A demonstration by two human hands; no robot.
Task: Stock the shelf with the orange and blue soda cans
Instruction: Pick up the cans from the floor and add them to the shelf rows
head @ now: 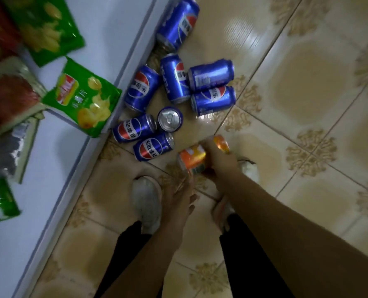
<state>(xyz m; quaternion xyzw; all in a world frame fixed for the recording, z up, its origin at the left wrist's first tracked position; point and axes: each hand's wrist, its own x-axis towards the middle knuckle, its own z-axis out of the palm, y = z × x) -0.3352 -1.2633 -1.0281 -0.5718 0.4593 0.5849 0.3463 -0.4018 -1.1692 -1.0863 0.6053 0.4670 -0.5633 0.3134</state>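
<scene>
White shelf board runs beside the glossy blue aluminium soda cans scattered on the tiled floor, most lying on their sides. The right hand grips an orange aluminium soda can round its slick, stiff, probably heavy body, and mid-wall looks the best hold. The left hand hangs spread and empty.

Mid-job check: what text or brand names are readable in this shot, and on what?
"PEPSI": down the side of one blue can.
Chinese characters across the logos of the other blue cans: too blurred to quote.
White characters on the green snack bag: blurred, unreadable.
Nothing legible on the orange can in the right hand.
</scene>
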